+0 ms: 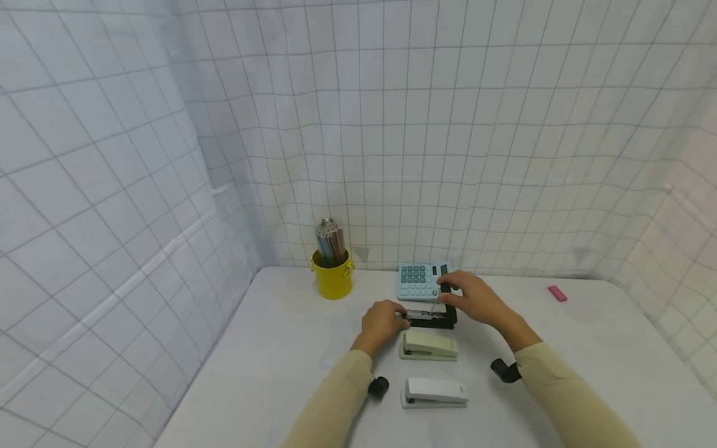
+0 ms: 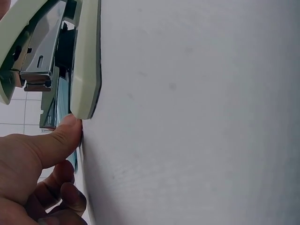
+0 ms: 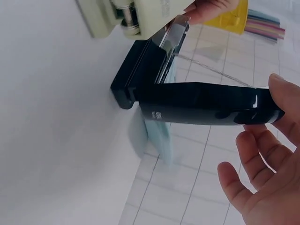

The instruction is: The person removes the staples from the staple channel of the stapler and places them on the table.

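A black stapler point(image 1: 430, 323) stands on the table with its top arm point(image 3: 201, 103) swung up steeply from the base. My right hand point(image 1: 476, 297) pinches the free end of that arm between thumb and fingers; the other fingers are loosely bent. A thin spring point(image 3: 215, 71) stretches between the raised arm and the metal staple channel. At the stapler's left end, my left hand point(image 1: 382, 322) holds the base, thumb on the near side; the green stapler partly hides this contact in the left wrist view. This pale green stapler point(image 1: 430, 346) lies just nearer me.
A white stapler point(image 1: 435, 391) lies nearest me, in line with the others. Behind the black one is a light blue calculator point(image 1: 416, 284). A yellow bucket point(image 1: 334, 281) with pencils point(image 1: 332, 242) stands back left. A small pink block point(image 1: 557, 293) lies at right.
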Tool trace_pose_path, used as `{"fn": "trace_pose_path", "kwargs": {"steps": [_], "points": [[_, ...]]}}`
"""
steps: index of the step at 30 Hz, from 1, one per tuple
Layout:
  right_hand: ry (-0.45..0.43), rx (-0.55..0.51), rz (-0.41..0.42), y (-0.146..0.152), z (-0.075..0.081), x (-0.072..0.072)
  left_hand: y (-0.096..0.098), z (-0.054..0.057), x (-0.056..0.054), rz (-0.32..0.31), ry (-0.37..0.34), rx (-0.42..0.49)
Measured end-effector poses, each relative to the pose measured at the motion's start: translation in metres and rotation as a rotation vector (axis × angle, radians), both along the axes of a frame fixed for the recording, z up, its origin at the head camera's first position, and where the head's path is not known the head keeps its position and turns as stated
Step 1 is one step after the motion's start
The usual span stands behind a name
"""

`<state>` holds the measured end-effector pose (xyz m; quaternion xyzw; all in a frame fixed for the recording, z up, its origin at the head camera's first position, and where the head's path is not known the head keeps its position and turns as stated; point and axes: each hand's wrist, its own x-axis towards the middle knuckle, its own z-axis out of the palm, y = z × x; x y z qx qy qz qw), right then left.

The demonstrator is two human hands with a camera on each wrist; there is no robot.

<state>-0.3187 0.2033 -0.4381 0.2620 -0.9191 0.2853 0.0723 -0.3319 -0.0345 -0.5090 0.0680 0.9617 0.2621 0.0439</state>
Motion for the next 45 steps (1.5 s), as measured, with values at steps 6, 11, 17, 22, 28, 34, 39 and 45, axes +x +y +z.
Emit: {"fn": "trace_pose_path", "kwargs": {"steps": [6, 11, 17, 22, 28, 34, 39, 45], "points": [[-0.020, -0.046, -0.038, 0.018, -0.004, 0.006, 0.000, -0.002, 0.001, 0.020, -0.008, 0.008], [-0.039, -0.055, -0.032, 0.032, 0.000, 0.009, 0.000, -0.001, 0.002, 0.015, -0.005, 0.012], [-0.058, -0.031, -0.048, 0.059, -0.002, 0.012, 0.001, 0.000, 0.002, 0.007, 0.006, 0.009], [-0.147, -0.008, -0.095, 0.086, -0.010, 0.017, 0.000, 0.002, 0.002, 0.003, 0.020, 0.001], [-0.272, 0.009, -0.110, 0.104, -0.028, 0.018, -0.001, 0.002, 0.001, 0.003, 0.016, -0.008], [-0.165, 0.099, -0.199, 0.087, -0.018, 0.022, -0.001, 0.003, 0.000, -0.005, 0.008, -0.007], [-0.132, -0.011, -0.223, 0.024, 0.003, 0.019, -0.002, 0.005, -0.001, -0.003, 0.007, -0.011], [-0.447, -0.152, -0.134, -0.029, -0.018, 0.005, 0.001, 0.007, 0.000, -0.022, -0.003, -0.004]]}}
